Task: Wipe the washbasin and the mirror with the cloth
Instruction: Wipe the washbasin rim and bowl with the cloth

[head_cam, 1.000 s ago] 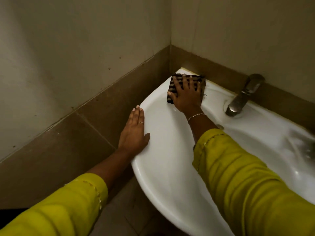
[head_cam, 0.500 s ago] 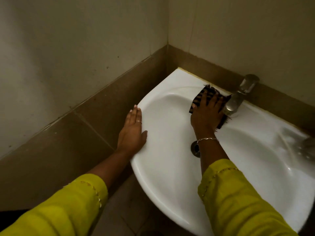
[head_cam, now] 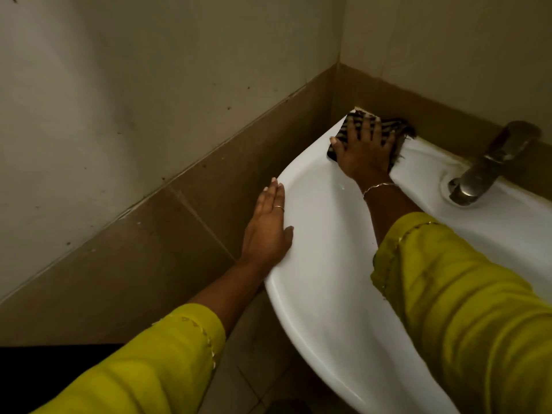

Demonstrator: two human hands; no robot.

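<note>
A white washbasin (head_cam: 322, 264) is fixed into the corner of the tiled walls. My right hand (head_cam: 363, 150) presses flat on a dark striped cloth (head_cam: 349, 122) lying on the basin's far left corner, by the wall. Most of the cloth is hidden under the fingers. My left hand (head_cam: 267, 231) rests flat, fingers together, against the basin's left outer rim, thumb on the rim's top. Both arms wear yellow sleeves. No mirror is in view.
A metal tap (head_cam: 484, 168) stands on the basin's back ledge at the right. Brown wall tiles (head_cam: 179, 234) run along the left and back walls, with pale wall above. Floor tiles (head_cam: 248, 369) show below the basin.
My right hand has carried the cloth from beside the tap, inside the bowl, back up to the basin's far left corner. My left hand has stayed on the rim.
</note>
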